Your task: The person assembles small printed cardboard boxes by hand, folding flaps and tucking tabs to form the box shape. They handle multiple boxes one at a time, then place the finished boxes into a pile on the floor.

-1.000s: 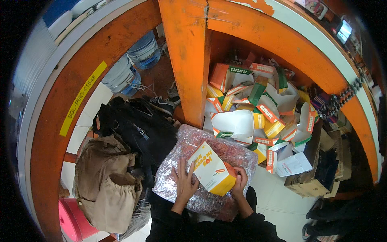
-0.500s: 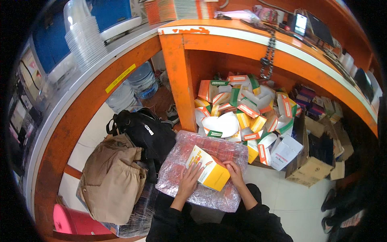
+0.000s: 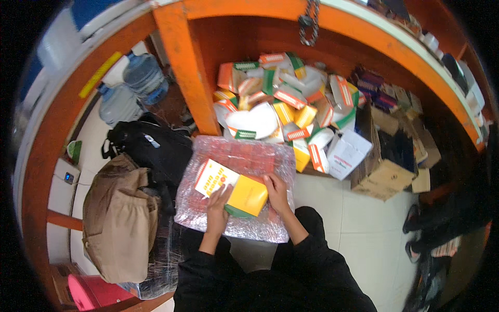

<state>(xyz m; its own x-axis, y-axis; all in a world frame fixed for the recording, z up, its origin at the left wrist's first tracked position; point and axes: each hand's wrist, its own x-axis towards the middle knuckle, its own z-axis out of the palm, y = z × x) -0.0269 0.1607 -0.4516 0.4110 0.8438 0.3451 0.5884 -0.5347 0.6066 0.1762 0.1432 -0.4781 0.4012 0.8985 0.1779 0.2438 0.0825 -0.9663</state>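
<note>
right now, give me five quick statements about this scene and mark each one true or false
1. The left hand and right hand both touch the yellow-and-white carton. True.
2. The plastic-wrapped bundle is underneath that carton. True.
3. The black bag lies to the right of the bundle. False: the black bag is on its left.
4. A string of dark beads hangs at the top of the picture. True.
5. The pink container stands at the lower right. False: the pink container is at the lower left.
</note>
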